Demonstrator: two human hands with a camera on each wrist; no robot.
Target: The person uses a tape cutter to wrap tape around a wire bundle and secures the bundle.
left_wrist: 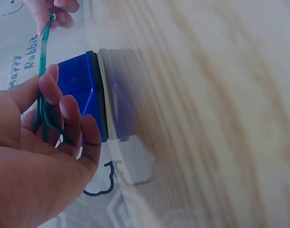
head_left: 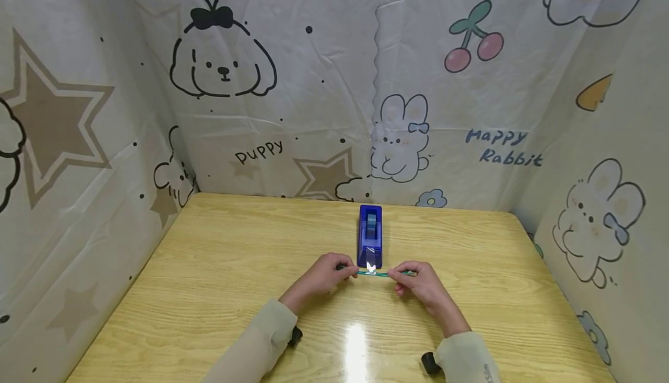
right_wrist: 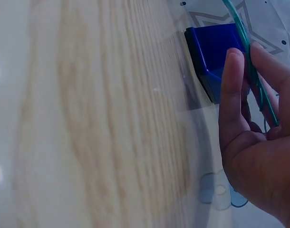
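Nearest, at the lower edge, pale beige cloth sleeves point(head_left: 258, 342) above a yellowish wood-grain table point(head_left: 209, 267). Just beyond, pinched between thumb and fingertips of left hand point(head_left: 326, 274) and right hand point(head_left: 422, 283), a thin green bundle of cord-like strands point(head_left: 383, 275), fanned loose in the left palm. Looks light, bendy and perhaps slick; probably best gripped either side of the middle, to avoid splaying. Lies just before a blue plastic tape dispenser point(head_left: 370, 242), apparently touching its clear tape strip point(head_left: 370, 260). Farthest, a white cartoon-printed curtain point(head_left: 313, 104).
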